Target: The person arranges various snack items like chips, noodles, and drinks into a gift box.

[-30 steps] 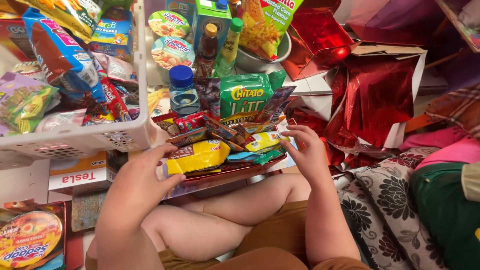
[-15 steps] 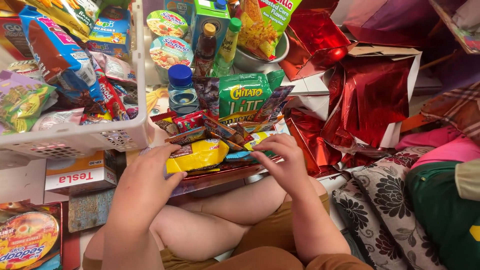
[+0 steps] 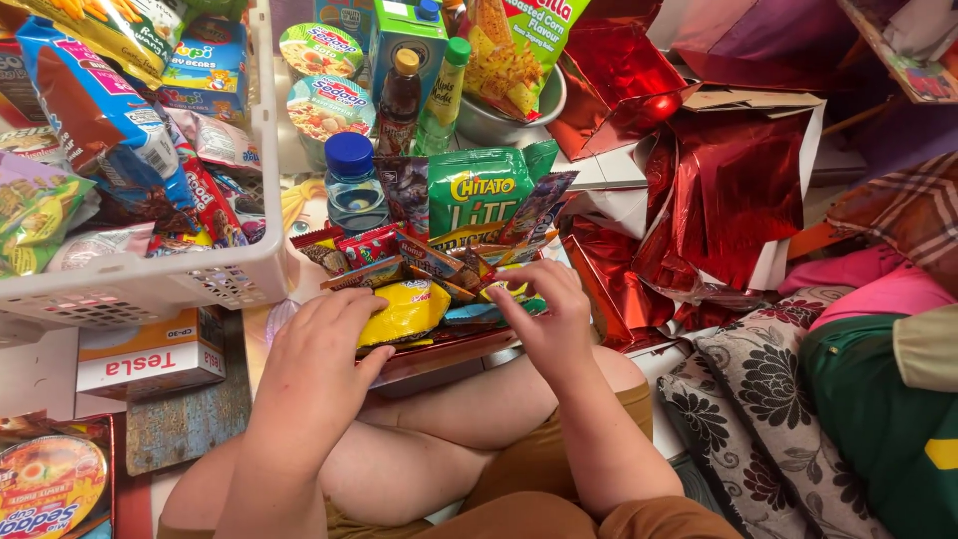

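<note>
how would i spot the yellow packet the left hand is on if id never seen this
Start at the white plastic basket on the left, then look right to the tray of snacks on the person's lap. The yellow packet lies at its near edge under the left hand, the only plain bright yellow, puffy pouch among small red wrappers.

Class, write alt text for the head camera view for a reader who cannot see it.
Two bare hands, left hand and right hand, rest on a yellow snack packet and small wrapped sweets in a red tray on the person's lap. A white basket of snacks stands left.
</note>
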